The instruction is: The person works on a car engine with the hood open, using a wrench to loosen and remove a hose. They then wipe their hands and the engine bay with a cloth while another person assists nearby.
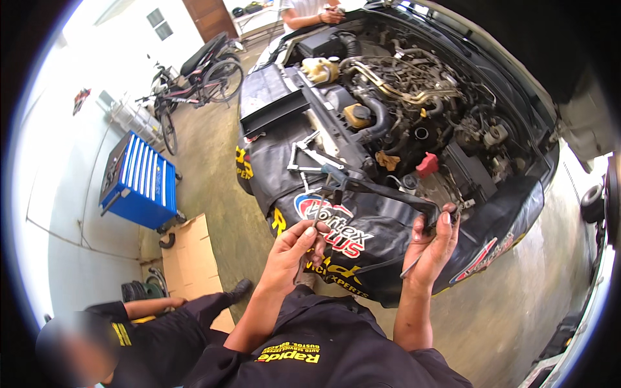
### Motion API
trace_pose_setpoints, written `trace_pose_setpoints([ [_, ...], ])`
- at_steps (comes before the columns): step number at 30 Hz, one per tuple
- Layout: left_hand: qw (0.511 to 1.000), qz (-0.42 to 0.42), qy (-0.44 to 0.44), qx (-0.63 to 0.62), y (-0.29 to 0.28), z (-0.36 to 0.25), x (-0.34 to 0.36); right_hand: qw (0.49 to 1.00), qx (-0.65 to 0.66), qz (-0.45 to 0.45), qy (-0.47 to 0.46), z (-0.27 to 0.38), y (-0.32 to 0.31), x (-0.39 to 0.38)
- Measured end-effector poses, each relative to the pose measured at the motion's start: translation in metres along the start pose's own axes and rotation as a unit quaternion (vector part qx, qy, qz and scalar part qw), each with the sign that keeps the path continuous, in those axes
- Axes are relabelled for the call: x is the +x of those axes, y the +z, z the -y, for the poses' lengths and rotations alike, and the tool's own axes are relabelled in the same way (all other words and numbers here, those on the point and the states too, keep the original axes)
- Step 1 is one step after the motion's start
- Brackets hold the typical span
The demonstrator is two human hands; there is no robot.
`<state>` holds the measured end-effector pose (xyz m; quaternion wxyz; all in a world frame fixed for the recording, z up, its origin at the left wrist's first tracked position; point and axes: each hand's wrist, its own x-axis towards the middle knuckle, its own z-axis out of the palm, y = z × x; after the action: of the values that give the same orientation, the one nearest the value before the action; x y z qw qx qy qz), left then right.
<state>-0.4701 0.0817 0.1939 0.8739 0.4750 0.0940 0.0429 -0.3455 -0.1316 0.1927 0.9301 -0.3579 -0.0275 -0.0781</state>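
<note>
In front of the open engine bay, a long black bar-shaped part (388, 190) with a bent end spans the space ahead of both my hands. My right hand (432, 249) is closed on its right end. A thin metal rod (410, 268) also sticks out under that palm. My left hand (301, 249) pinches a slim metal piece (319, 212) between thumb and fingers, below the bar's left end; its exact kind cannot be made out. Just beyond, several silver wrenches or ratchet handles (313, 155) lie on the black fender cover (381, 258).
The engine (414, 71) has a red cap-like piece (427, 165) and a brown leaf-like scrap (387, 161) near its front. A black tray (275, 111) rests on the car's front. Leftward are a blue tool cabinet (139, 181), a bicycle (169, 107), cardboard (191, 258) and a co-worker (168, 330); another person (304, 14) stands beyond.
</note>
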Motion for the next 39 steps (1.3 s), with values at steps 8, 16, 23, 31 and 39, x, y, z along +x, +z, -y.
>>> trace_pose_setpoints([
  [8,0.965,-0.214,0.149,0.024,-0.109,-0.034,-0.088,0.915,-0.247,0.241,0.208,-0.093,0.101,-0.071],
  [16,0.927,-0.333,0.111,0.130,-0.262,-0.068,-0.198,0.864,-0.267,0.258,0.340,-0.264,0.159,-0.178],
  [23,0.901,-0.416,0.069,0.107,-0.364,-0.078,-0.236,0.798,-0.306,0.286,0.433,-0.380,0.212,-0.227],
  [31,0.855,-0.506,0.020,0.111,-0.502,-0.098,-0.209,0.724,-0.352,0.314,0.502,-0.531,0.264,-0.254],
  [39,0.758,-0.620,-0.042,0.198,-0.695,-0.101,-0.184,0.593,-0.389,0.407,0.576,-0.782,0.338,-0.289],
])
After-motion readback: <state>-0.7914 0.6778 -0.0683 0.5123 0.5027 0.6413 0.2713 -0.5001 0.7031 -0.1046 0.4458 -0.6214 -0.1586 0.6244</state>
